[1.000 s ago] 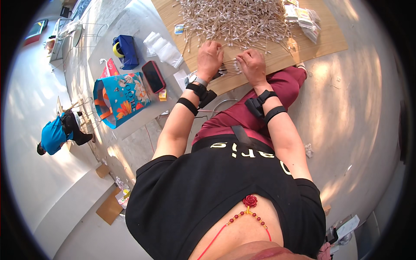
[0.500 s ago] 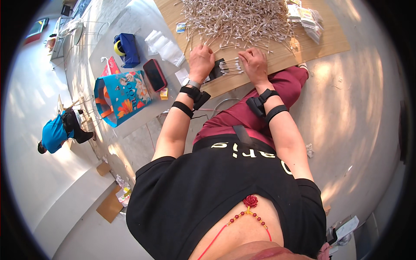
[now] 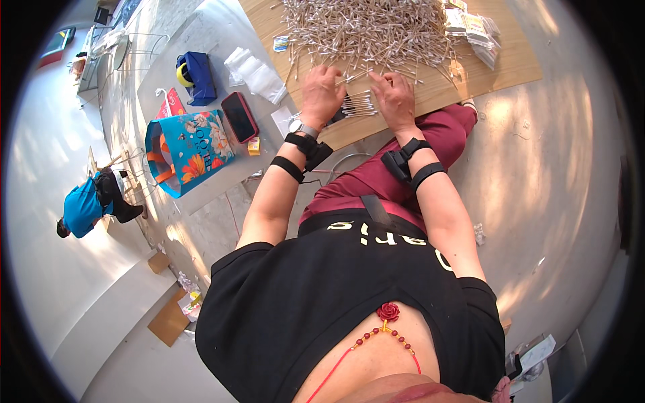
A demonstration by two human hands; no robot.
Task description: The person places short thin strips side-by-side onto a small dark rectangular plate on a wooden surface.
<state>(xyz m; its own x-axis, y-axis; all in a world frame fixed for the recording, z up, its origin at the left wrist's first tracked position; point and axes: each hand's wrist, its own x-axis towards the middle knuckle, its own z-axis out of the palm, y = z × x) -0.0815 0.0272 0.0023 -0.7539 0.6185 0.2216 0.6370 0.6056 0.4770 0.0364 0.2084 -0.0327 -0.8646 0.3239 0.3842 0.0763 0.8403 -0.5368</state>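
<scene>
A large heap of cotton swabs (image 3: 369, 33) covers the far part of the wooden table. At the heap's near edge, my left hand (image 3: 322, 96) has its thumb and fingers bent around a single swab that shows at the fingertips. Across from it my right hand (image 3: 396, 101) has curled fingers drawn together; what they hold, if anything, is too small to make out. Between the two hands lies a neat row of cotton swabs (image 3: 360, 105), side by side on a dark flat piece partly hidden by my left hand.
Small clear packs (image 3: 480, 33) lie right of the heap on the wooden table (image 3: 514, 64). To the left are white plastic bags (image 3: 255, 75), a blue tape dispenser (image 3: 200, 79), a phone (image 3: 240, 116) and a blue flowered bag (image 3: 195, 151). Another person (image 3: 87, 205) is farther left.
My left hand has shifted slightly right and away from me, its fingers unfolding toward loose swabs and covering more of the dark piece. My right hand's fingers have moved slightly away from me.
</scene>
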